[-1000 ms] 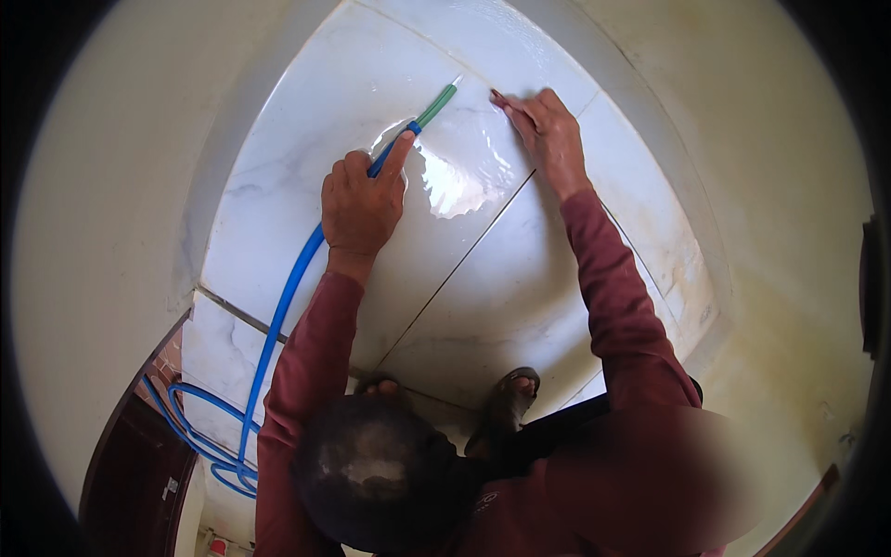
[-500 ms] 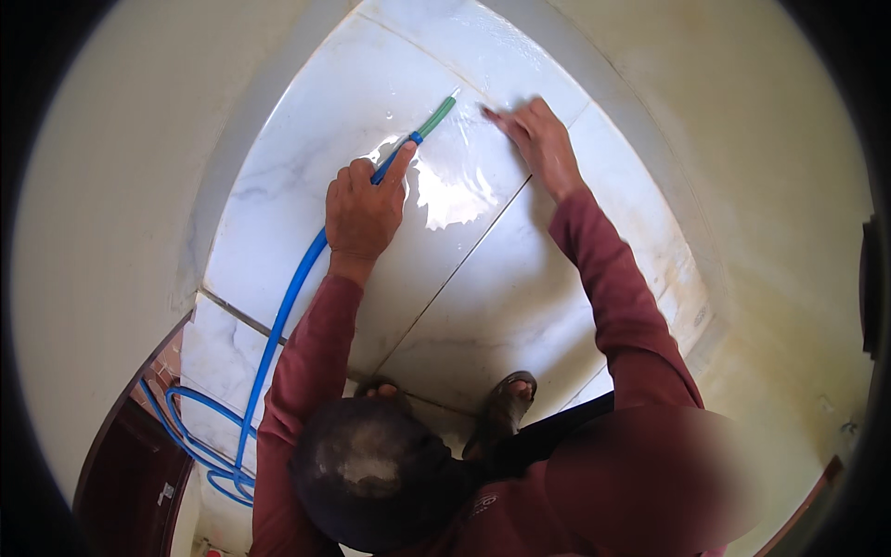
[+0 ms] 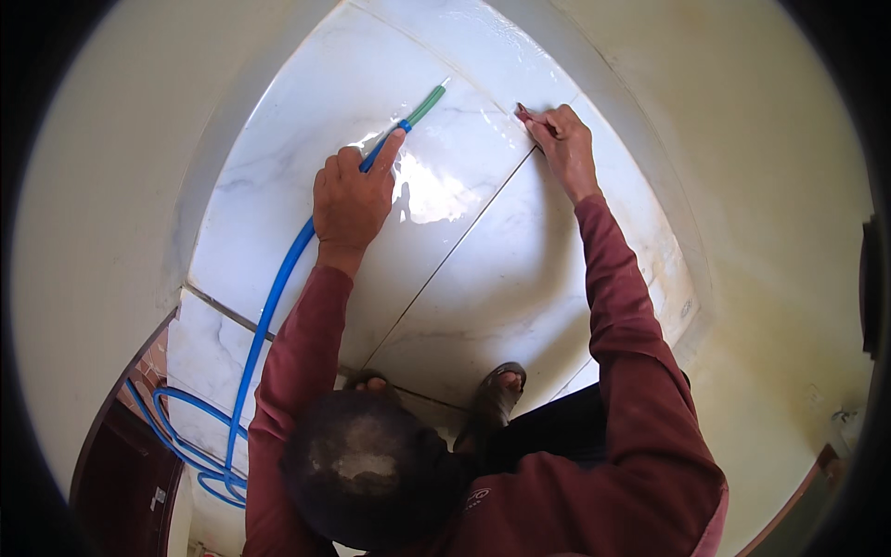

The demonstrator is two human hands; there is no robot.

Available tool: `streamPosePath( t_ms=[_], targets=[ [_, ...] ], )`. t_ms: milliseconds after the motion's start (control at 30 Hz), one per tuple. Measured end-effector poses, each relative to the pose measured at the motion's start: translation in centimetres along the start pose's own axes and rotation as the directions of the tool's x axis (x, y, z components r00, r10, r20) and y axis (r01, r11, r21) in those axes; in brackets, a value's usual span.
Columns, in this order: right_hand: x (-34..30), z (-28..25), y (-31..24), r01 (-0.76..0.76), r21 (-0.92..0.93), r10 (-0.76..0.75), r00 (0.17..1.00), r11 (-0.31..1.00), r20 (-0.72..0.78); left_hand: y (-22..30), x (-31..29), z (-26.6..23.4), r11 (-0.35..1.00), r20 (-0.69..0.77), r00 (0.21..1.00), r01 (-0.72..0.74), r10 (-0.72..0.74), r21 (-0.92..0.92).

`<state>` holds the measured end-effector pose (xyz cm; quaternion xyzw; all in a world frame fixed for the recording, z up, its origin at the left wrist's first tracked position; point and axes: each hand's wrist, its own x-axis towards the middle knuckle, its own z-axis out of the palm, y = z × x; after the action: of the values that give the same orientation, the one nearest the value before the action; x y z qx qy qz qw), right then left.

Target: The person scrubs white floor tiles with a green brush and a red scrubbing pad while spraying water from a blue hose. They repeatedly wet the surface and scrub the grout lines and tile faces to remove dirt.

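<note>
My left hand (image 3: 353, 200) is closed around a blue hose (image 3: 277, 283) near its end. A green tube (image 3: 426, 105) sticks out of the hose past my fingers, and water comes from its tip. Over on the right, my right hand (image 3: 571, 148) pinches a small dark reddish piece (image 3: 522, 112) at the wet floor. What that piece is, I cannot make out. Both hands are low over the white marbled floor tiles (image 3: 445, 316), where water glints between them.
Pale walls (image 3: 733, 241) close in on both sides, meeting the floor in a raised edge. Loops of the blue hose lie at lower left beside a dark brown door (image 3: 125, 473). My sandalled foot (image 3: 498, 397) stands near the tile joint. A small tap (image 3: 843, 415) is on the right wall.
My right hand has moved right and slightly nearer, away from the hose tip, with the small reddish piece now showing. The left hand and hose have shifted slightly left.
</note>
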<state>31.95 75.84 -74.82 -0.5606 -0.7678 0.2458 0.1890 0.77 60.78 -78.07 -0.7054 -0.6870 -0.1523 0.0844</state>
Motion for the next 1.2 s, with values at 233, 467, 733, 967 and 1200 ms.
streamPosePath(
  t_ms=[233,467,733,967,1200],
  targets=[
    [0.4,0.0,0.6,0.112,-0.066,-0.108,0.992,0.991,0.062,0.1,0.2,-0.3,1.0,0.023,1.0,0.02,-0.02,0.005],
    [-0.2,-0.1,1.0,0.124,-0.123,-0.114,0.99,0.985,0.086,0.2,-0.7,-0.6,1.0,0.029,0.999,0.021,-0.02,-0.005],
    [1.0,0.5,-0.3,0.098,-0.085,-0.088,0.99,0.992,0.114,-0.5,-0.7,-0.1,1.0,0.025,1.0,0.006,-0.006,0.008],
    [2.1,0.5,0.4,0.073,-0.139,-0.075,0.997,0.988,-0.007,0.2,-0.3,-0.2,1.0,0.033,0.999,0.009,-0.009,0.001],
    [2.5,0.1,0.4,0.084,-0.143,-0.081,0.996,0.986,0.025,-0.2,0.2,-0.1,1.0,0.015,1.0,0.009,-0.009,0.001]
  ],
)
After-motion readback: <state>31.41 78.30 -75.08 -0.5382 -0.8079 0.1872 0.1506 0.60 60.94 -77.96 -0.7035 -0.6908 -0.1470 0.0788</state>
